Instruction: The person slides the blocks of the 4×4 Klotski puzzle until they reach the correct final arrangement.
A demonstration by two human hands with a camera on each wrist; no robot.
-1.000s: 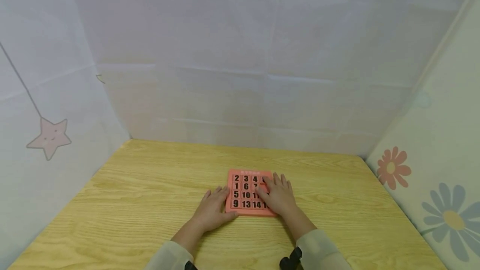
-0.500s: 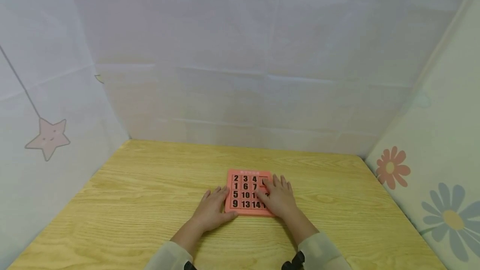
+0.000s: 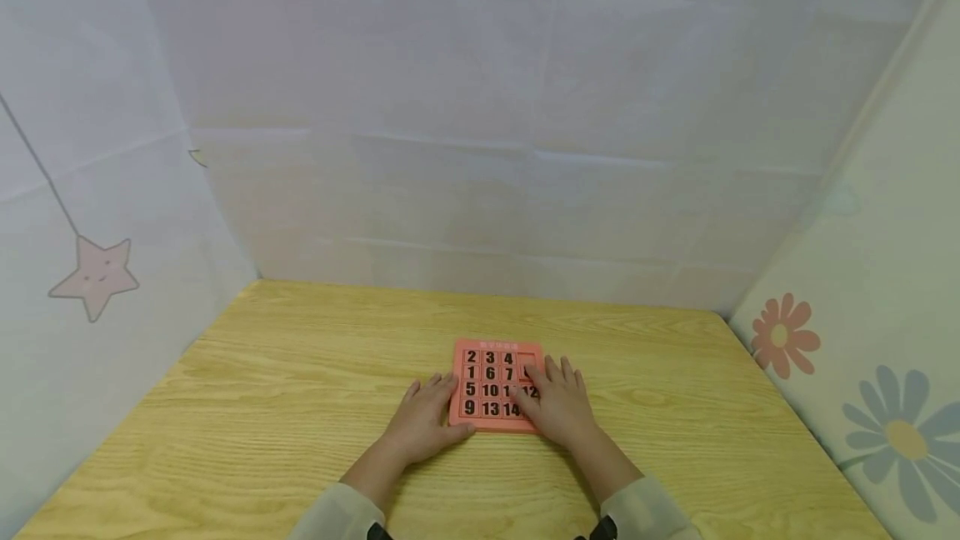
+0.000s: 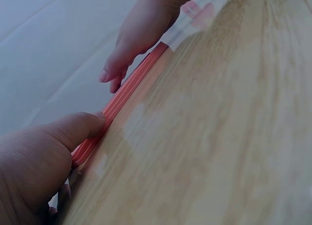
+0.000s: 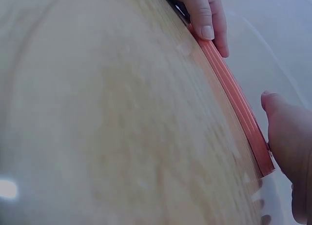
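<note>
A pink sliding number puzzle [image 3: 490, 382] lies flat on the wooden table. My left hand [image 3: 423, 421] holds its near left corner, with fingers along the left side and the thumb [image 4: 87, 123] against the front edge, as the left wrist view shows. Over the puzzle's right side lies my right hand [image 3: 561, 407]. Its index fingertip touches a number tile [image 3: 527, 372] in the right column, second row, and partly covers the digit. An empty slot [image 3: 529, 358] shows in the top right corner. The right thumb overlaps the 11 tile, and the hand hides part of the bottom right tiles.
The light wooden table [image 3: 300, 373] extends around the puzzle on all sides. Pale cloth walls [image 3: 450, 123] rise at the back and both sides, with a printed star [image 3: 94, 277] on the left and printed flowers [image 3: 786, 336] on the right.
My right index finger has drawn the right-column tile from the top row down to the second row, and the gap is now above it. My left hand has stayed in place.
</note>
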